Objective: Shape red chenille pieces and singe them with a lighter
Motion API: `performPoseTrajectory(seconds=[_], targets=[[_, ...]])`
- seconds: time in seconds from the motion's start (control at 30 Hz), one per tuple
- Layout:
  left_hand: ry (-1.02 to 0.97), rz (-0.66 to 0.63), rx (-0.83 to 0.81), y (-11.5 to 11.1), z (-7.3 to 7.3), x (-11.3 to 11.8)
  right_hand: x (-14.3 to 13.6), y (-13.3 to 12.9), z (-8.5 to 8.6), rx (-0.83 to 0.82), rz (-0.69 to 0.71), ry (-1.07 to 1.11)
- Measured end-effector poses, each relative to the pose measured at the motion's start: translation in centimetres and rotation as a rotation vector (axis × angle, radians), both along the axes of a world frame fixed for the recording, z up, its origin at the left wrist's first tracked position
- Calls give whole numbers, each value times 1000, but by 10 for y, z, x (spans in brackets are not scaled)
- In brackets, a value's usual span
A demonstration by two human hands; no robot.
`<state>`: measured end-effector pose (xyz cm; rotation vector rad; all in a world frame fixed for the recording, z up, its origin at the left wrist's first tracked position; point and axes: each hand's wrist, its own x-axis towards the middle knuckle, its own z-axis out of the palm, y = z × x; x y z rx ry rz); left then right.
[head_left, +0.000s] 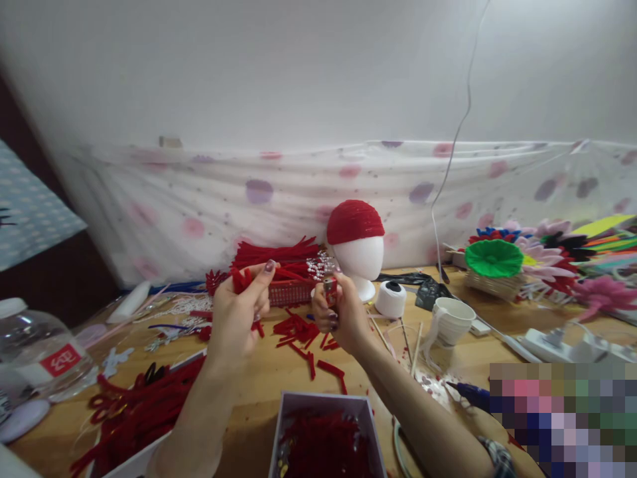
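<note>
My left hand is closed, pinching red pipe cleaner pieces; they show above the fingers and below the palm. My right hand is wrapped round a small lighter, its metal top upright by the thumb. The two hands are raised over the table, apart from each other. Short cut pipe cleaner pieces lie scattered on the wood between and behind them. Behind the hands, a red basket bears a bundle of long red pipe cleaners.
A white foam head wears a red cap. Near me stands a white box of red pieces. To the right are a thread spool, a white cup and pipe cleaner flowers. A large plastic bottle stands left.
</note>
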<state>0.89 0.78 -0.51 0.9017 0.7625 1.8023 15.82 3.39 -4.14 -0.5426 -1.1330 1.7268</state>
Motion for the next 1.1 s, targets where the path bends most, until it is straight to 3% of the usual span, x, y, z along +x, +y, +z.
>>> performPoseTrajectory(seconds=[0.1, 0.17, 0.27, 0.37, 0.5, 0.67, 0.83, 1.0, 1.1], targets=[[-325, -269, -227, -5, 5, 12, -4, -2, -3, 145, -162, 116], [-456, -424, -379, -7, 4, 20, -7, -5, -6, 278, -313, 74], [-521, -534, -472, -9, 0, 28, -10, -6, -8, 372, -442, -21], [-500, -597, -472, -10, -5, 36, -8, -4, -8, 337, -467, -27], [-388, -576, -457, -9, -12, 43, -3, -1, -6, 281, -488, -31], [-50, -315, -164, -2, -16, 30, 5, 1, -1, 222, -339, -33], [293, -372, -94, 5, -13, 7, 11, 0, 5, 231, -242, -136], [336, -282, -100, 8, -13, 5, 9, -5, 7, 265, -184, -215], [294, -242, -105, 10, -13, 4, 7, -2, 5, 142, -88, -114]])
